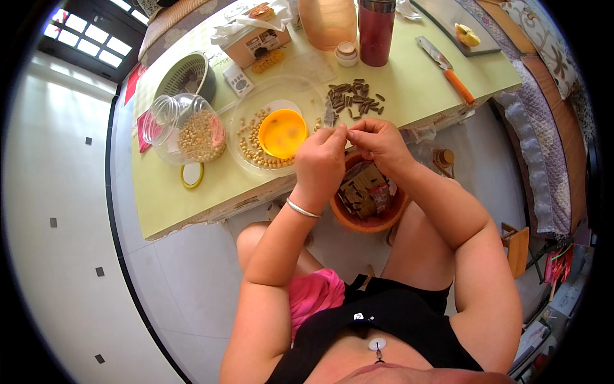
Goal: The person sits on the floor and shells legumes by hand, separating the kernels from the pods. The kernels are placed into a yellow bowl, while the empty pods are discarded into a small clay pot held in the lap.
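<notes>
My left hand (321, 161) and my right hand (382, 146) meet fingertip to fingertip at the table's near edge, both pinched closed. Whatever lies between the fingertips is too small and covered to make out. Just beyond them is a loose pile of dark striped sunflower seeds (355, 95). Below my hands, between my knees, stands an orange bin (364, 225) holding crumpled wrappers and scraps. Left of my left hand is a clear round tray (238, 115) with round tan kernels (254, 153) scattered around an orange-yellow bowl (283, 134).
A clear jar (167, 137) of pale kernels lies tilted at left, near a yellow-rimmed lid (192, 175) and a green colander (204, 75). A tissue box (252, 48) and a maroon flask (376, 35) stand behind. An orange-handled knife (457, 83) lies right, near a cutting board (441, 19).
</notes>
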Motion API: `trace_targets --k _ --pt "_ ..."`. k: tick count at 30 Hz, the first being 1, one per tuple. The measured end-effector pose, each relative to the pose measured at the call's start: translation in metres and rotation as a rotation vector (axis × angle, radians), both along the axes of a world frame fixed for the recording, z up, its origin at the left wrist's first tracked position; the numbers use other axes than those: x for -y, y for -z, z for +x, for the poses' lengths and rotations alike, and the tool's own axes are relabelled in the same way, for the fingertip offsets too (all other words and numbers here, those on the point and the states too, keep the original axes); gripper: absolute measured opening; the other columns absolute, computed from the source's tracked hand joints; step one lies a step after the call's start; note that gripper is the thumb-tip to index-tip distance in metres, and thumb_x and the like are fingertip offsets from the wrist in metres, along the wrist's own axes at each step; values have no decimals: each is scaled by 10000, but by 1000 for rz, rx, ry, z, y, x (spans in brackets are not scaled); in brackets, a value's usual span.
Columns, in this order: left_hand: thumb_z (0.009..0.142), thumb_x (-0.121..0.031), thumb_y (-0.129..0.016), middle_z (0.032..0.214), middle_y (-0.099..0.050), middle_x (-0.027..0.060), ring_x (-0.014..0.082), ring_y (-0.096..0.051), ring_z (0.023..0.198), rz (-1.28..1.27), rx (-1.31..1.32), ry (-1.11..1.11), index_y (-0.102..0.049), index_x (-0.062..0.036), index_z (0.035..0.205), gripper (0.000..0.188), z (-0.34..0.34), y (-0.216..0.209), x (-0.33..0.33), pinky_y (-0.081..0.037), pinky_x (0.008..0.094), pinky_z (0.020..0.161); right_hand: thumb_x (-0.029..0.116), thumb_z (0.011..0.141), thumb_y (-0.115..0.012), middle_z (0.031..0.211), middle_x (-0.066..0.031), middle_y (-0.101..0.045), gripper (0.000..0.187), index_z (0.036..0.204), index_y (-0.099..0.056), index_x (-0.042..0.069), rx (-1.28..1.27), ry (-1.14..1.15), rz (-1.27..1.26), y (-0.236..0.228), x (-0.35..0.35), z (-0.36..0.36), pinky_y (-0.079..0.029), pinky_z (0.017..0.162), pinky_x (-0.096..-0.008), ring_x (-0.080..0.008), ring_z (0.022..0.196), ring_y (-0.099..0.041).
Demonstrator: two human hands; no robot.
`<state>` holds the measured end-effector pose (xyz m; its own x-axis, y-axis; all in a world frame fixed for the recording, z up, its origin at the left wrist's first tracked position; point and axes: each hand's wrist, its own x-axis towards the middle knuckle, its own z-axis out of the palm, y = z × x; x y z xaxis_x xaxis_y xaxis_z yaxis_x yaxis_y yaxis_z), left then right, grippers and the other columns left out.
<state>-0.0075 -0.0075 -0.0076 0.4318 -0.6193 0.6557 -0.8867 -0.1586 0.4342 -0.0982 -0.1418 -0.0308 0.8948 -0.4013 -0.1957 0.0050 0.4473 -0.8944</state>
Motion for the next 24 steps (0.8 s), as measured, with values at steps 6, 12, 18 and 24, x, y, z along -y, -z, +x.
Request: trace_targets --k 6,12,18,24 --pt "773 -28 -731 755 -668 119 292 -650 651 99 52 -7 -734 -41 951 179 -4 9 -1 -526 371 585 94 874 -688 737 9 -624 95 876 -681 -1 -51 25 -129 1 -1 1 -425 568 -213 -54 646 -531" --pt "777 -10 -714 719 -653 130 311 -636 629 140 38 -6 -728 -25 943 167 -8 18 0 -517 380 570 85 842 -663 783 -10 -651 115 854 -663 -29 -57 55 -361 17 -2 6 -479 669 -248 -77 721 -568" --pt "795 -9 -720 698 -648 145 318 -631 617 -14 -130 41 -728 -12 903 109 -8 5 2 -513 377 572 77 848 -655 776 10 -621 78 851 -656 -1 -18 53 -191 14 -1 6 -446 633 -227 -54 710 -536" --pt "800 -38 -727 687 -640 143 318 -626 611 64 -79 31 -729 -31 888 89 0 7 -4 -506 380 553 89 860 -668 763 13 -618 88 842 -647 5 -96 -39 -147 -10 -3 -1 -429 600 -220 -42 689 -518"
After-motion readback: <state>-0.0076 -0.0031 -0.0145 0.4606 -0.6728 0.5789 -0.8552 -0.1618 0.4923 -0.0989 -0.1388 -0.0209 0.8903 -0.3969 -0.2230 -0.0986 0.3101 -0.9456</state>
